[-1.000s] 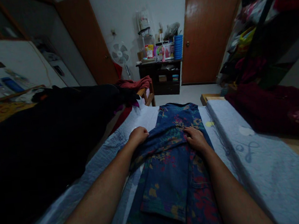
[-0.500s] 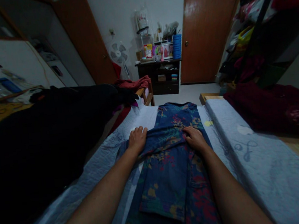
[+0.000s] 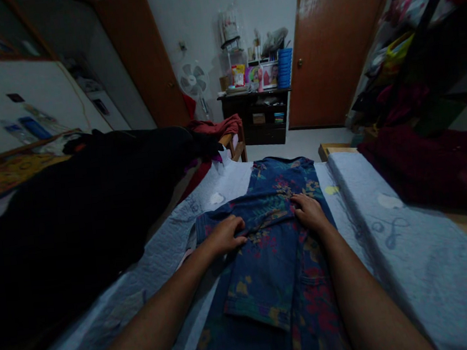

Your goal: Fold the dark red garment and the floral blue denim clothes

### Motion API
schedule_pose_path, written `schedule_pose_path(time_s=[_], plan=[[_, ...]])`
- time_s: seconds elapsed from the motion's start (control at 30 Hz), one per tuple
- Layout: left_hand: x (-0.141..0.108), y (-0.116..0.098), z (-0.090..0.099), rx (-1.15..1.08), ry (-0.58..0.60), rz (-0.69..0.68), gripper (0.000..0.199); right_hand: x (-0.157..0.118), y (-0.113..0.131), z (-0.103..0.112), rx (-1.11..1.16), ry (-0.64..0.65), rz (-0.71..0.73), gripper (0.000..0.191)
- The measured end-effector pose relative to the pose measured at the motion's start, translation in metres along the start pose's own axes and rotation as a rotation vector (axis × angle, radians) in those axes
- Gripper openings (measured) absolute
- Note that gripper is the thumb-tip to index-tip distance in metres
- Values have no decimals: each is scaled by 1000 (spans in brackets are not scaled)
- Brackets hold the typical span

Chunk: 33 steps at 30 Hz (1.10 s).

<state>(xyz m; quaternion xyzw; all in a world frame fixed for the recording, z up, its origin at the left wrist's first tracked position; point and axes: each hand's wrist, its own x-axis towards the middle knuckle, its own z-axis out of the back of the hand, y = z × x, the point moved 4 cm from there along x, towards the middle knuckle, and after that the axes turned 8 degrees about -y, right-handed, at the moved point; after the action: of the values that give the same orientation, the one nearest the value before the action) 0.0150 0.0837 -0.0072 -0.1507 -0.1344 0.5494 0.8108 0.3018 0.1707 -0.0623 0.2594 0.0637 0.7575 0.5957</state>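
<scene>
A dark blue floral garment (image 3: 269, 274), which looks like a long-sleeved top, lies spread on the bed with one sleeve folded across its middle. My left hand (image 3: 226, 235) rests on the left part of that sleeve, thumb and fingers apart over the cloth. On the right side of the garment lies my right hand (image 3: 310, 211), its fingers spread at the folded sleeve's upper end. The fabric creases between both hands. Under the garment is a pale grey patterned bed sheet (image 3: 173, 276).
A large black cloth heap (image 3: 95, 206) fills the left side. Dark red clothing (image 3: 437, 170) lies at right, beside a raised pale padded edge (image 3: 429, 254). Beyond the bed stand a white fan (image 3: 194, 80), a dark cabinet (image 3: 255, 118) and a brown door (image 3: 328, 48).
My left hand has moved down and a little right on the sleeve, its fingers now pointing more to the right. My right hand stays at the same spot on the garment. The view has shifted slightly.
</scene>
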Motion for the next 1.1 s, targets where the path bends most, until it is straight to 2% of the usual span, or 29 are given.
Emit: schedule_pose_path(time_s=[0.13,0.27,0.37,0.57,0.63,0.73,0.87,0.97,1.1], plan=[[-4,-13,3,186,-92,-43,21,-1,1,1,15,-8,-2,51],[-6,-26,9,425,-130,-100,19,-1,3,3,23,-18,-10,51],[-7,-24,8,487,-127,-96,17,-1,4,5,43,-23,-8,54],[0,-17,-1,477,5,44,20,0,4,6,53,-7,-2,52],[6,-27,0,460,8,45,20,0,4,6,36,-6,-7,53],[19,-55,-1,380,-50,-62,24,0,5,7,24,-15,-5,53],[36,-84,-22,271,-55,-145,36,0,6,8,40,-23,9,54],[41,-87,-37,237,-62,-105,43,-1,5,8,49,-35,-10,54],[42,-80,-41,226,-77,-53,40,0,3,5,49,-25,-8,55]])
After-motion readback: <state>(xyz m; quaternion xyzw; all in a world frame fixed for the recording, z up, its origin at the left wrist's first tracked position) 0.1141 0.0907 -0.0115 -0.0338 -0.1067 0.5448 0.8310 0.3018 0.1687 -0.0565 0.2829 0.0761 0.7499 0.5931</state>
